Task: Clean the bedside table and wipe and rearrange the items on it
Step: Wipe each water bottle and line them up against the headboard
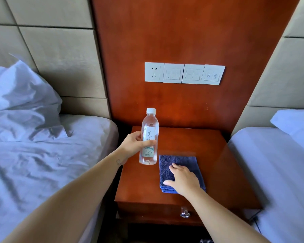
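Two beds flank the table [223, 165]: the left bed [42, 163] is rumpled, with a creased pillow [21, 92] against the padded wall [56, 55], and the right bed [279, 172] lies smooth. Behind the table rises a reddish wood panel [182, 32] carrying a row of four white plates [184, 73], one a socket and the others switches. The tabletop is glossy red-brown wood, with a drawer below it bearing a clear knob [185, 214].

The left hand [132, 144] grips a bottle [149, 130] around its label, fingers curled round it, holding it upright over the table's left part; whether its base touches the wood I cannot tell. Just right of it, a folded blue cloth [181, 161] lies flat on the tabletop near the front. The right hand [182, 178] presses on the cloth, fingers straight and spread.
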